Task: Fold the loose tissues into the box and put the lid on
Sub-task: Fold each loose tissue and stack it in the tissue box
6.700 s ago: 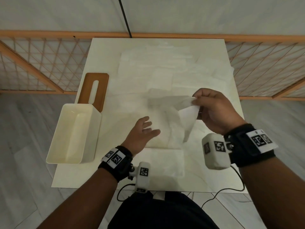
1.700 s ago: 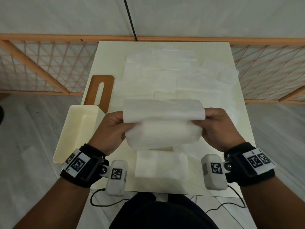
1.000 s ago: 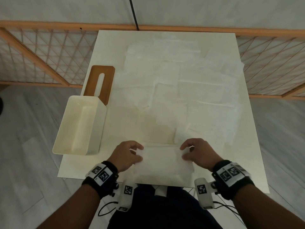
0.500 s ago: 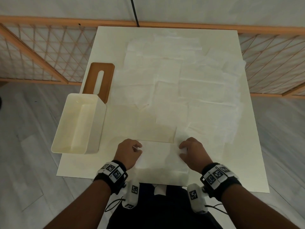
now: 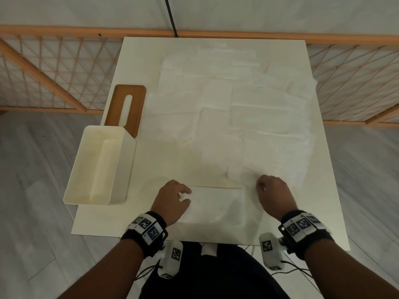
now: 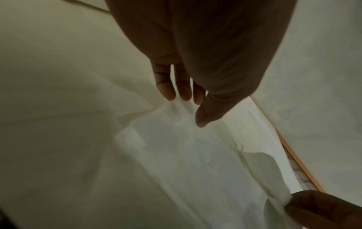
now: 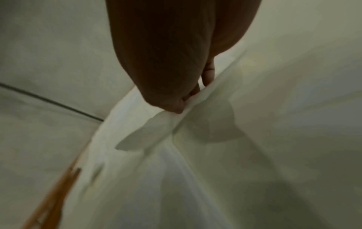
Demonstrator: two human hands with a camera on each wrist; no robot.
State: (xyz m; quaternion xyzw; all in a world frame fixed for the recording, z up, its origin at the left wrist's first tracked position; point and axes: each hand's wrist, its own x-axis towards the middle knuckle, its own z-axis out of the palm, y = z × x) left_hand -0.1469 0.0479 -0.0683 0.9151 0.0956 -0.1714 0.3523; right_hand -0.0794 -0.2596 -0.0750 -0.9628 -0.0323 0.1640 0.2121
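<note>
The cream open box (image 5: 121, 169) stands at the table's left edge, and it looks empty. Its brown slotted lid (image 5: 135, 100) lies flat just behind it. Several loose white tissues (image 5: 237, 104) are spread over the middle and far side of the table. A folded tissue (image 5: 216, 203) lies at the near edge. My left hand (image 5: 174, 199) rests its straight fingertips (image 6: 168, 93) on the folded tissue's left end. My right hand (image 5: 272, 195) is at the right end and pinches a tissue edge (image 7: 162, 122) between thumb and fingers.
The white table (image 5: 151, 169) has bare room between the box and the tissues. A wooden lattice fence (image 5: 54, 67) runs behind the table on both sides. A black cable (image 5: 170, 16) hangs down the wall. Grey floor surrounds the table.
The tissue folded in the air has come down onto the near-edge pile. Since half a second ago my right hand has shifted right and taken a tissue edge. The left hand has stayed put.
</note>
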